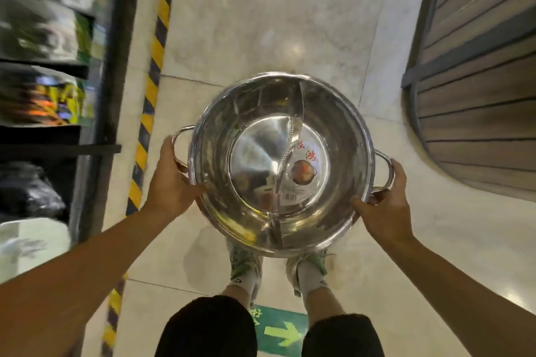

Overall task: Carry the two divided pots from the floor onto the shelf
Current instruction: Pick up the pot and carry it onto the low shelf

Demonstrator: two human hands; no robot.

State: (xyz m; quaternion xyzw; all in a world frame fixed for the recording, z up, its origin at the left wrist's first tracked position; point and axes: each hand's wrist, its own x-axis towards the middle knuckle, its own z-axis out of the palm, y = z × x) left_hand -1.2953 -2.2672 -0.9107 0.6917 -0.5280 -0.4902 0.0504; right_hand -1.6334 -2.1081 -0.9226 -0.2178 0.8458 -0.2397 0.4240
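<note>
Head view, looking straight down. A round stainless-steel divided pot [281,165] is held in the air above the floor [290,23], in front of the person's body and over their feet. Its polished interior is split into two compartments by a thin S-curved metal partition [290,142] running from the far rim to the near rim. A round product label [304,174] with red characters, a small pot picture and a barcode lies on the bottom of the right compartment. Whether a second pot is nested beneath cannot be told.

The left hand [171,180] is closed around the left loop handle [179,139], thumb at the rim. The right hand [385,203] is closed around the right loop handle [385,165], thumb resting on the rim.

The floor is pale, glossy stone tile. Beneath the pot stand the person's feet in light sneakers [243,264] and grey socks, with dark shorts [208,327] at the bottom edge. A green floor sticker [281,333] with a pale arrow lies between the legs.

At left, a dark-framed shelf [95,95] carries blurred packaged goods and a black bag; a strip of yellow-and-black hazard tape [156,66] runs on the floor alongside its base. At right, a curved structure of horizontal slats [478,95] stands well apart from the pot.
</note>
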